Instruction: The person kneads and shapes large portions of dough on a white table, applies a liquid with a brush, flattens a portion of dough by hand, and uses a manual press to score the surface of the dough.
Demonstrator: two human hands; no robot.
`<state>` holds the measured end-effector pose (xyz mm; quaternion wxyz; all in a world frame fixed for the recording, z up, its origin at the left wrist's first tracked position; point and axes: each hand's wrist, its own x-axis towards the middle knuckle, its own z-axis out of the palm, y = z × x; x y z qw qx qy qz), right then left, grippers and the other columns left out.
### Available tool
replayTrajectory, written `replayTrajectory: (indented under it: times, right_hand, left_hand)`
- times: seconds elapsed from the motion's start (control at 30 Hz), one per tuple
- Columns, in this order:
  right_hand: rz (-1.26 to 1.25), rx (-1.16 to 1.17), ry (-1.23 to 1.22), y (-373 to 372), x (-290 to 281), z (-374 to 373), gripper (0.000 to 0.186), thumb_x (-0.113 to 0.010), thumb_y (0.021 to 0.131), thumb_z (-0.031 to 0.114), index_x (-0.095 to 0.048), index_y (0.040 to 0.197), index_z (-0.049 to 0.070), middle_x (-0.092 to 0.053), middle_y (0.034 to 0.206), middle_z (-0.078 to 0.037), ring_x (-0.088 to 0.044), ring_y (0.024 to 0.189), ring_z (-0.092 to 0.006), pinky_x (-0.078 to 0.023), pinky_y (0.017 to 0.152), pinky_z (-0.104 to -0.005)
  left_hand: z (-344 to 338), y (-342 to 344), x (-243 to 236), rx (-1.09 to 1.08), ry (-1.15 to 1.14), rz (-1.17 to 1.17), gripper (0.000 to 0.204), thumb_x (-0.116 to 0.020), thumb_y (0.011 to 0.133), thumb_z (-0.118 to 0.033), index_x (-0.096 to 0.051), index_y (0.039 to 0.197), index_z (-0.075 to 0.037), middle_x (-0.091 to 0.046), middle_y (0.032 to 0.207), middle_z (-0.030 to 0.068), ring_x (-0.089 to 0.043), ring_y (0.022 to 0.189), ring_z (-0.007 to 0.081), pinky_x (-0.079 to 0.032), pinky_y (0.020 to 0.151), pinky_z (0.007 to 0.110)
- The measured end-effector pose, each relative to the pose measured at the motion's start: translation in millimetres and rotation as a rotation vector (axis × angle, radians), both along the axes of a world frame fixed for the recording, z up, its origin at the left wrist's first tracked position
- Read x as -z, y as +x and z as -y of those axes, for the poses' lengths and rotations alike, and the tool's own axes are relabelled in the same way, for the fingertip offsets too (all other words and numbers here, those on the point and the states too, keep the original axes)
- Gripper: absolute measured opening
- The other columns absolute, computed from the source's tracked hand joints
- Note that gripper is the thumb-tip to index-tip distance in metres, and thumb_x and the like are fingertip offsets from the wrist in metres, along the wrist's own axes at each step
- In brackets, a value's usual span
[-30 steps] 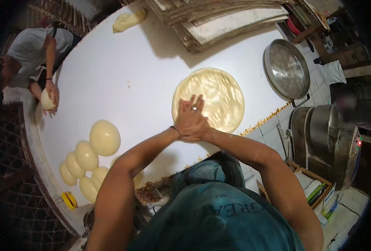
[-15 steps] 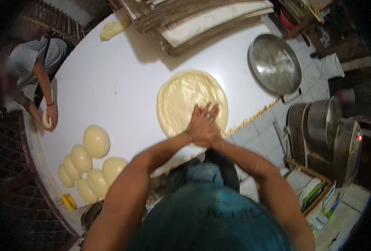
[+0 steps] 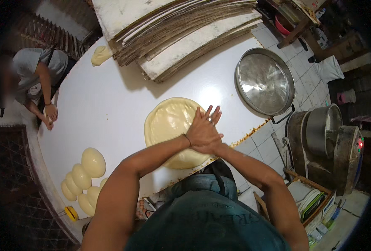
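A broad, round, flattened slab of pale yellow dough (image 3: pixel 168 121) lies on the white table in front of me. My left hand (image 3: pixel 203 129) rests palm down across my right hand, its fingers spread over the dough's right edge. Under it, my right hand (image 3: pixel 210 147) lies flat against the dough near the table's front edge; most of its fingers are covered. Neither hand grasps anything. To the left, several smooth oval dough balls (image 3: pixel 93 162) sit close together, some hidden behind my left arm.
Stacked floured boards (image 3: pixel 185 33) occupy the table's far side, near a small dough lump (image 3: pixel 101 55). A round metal pan (image 3: pixel 265 81) stands at the right edge, a steel mixer bowl (image 3: pixel 322 129) beyond it. At far left, a person (image 3: pixel 39 79) handles another dough piece. A yellow object (image 3: pixel 71 213) sits front left.
My view has shifted, so the boards appear larger and lower. My stacked hands now lie farther right on the dough, at its edge, and the left fingers are spread wider.
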<state>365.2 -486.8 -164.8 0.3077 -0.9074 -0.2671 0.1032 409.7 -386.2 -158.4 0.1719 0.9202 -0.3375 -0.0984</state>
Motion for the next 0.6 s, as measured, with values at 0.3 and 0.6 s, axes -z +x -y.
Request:
replayTrajectory:
  times: [0.3, 0.6]
  right_hand:
    - [0.035, -0.059, -0.062, 58, 15, 27, 0.088, -0.057, 0.077, 0.057, -0.029, 0.137, -0.001, -0.024, 0.144, -0.023, -0.021, 0.134, -0.035, -0.019, 0.11, -0.0445]
    - [0.164, 0.015, -0.218, 107, 18, -43, 0.094, -0.048, 0.076, 0.068, -0.027, 0.139, 0.003, -0.025, 0.144, -0.021, -0.021, 0.133, -0.0355, -0.014, 0.111, -0.0464]
  left_hand:
    - [28, 51, 1, -0.063, -0.025, -0.173, 0.075, -0.043, 0.084, -0.053, -0.033, 0.139, -0.002, -0.025, 0.149, 0.0102, -0.015, 0.139, 0.0315, -0.006, 0.107, 0.06]
    - [-44, 121, 15, 0.055, -0.007, 0.049, 0.07, -0.038, 0.088, -0.051, -0.031, 0.141, -0.006, -0.023, 0.15, 0.008, -0.011, 0.14, 0.0321, 0.0, 0.11, 0.057]
